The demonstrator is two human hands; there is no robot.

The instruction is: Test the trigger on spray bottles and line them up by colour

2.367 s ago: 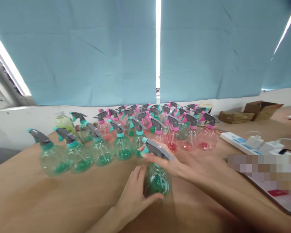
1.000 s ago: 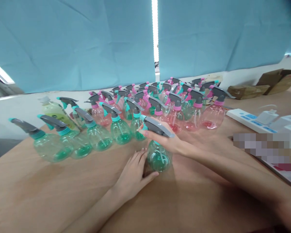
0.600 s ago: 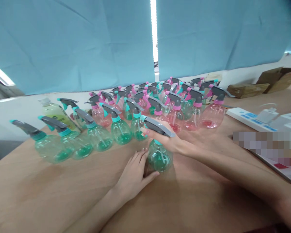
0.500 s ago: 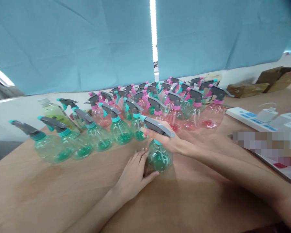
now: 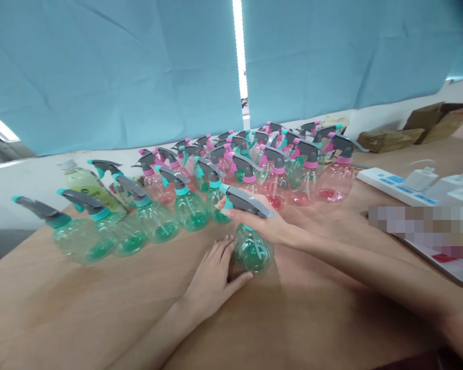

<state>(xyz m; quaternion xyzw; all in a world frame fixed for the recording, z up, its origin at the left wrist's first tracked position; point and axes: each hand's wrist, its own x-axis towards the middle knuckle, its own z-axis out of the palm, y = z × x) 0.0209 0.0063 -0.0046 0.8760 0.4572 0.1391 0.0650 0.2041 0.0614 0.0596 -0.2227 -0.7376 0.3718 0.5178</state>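
A small green spray bottle stands on the wooden table in front of me. Its grey trigger head has a teal nozzle pointing left. My right hand is closed round that head and the bottle's neck. My left hand cups the left side of the bottle's round body, fingers curved against it and thumb under its front.
Behind stand several green spray bottles in a row and several pink ones farther back. A yellowish bottle is at the left. A white power strip and cardboard boxes lie right. Blue curtains hang behind.
Both hands stay on the green bottle and its grip looks the same. The view has drifted slightly; the bottle stands in the same spot.
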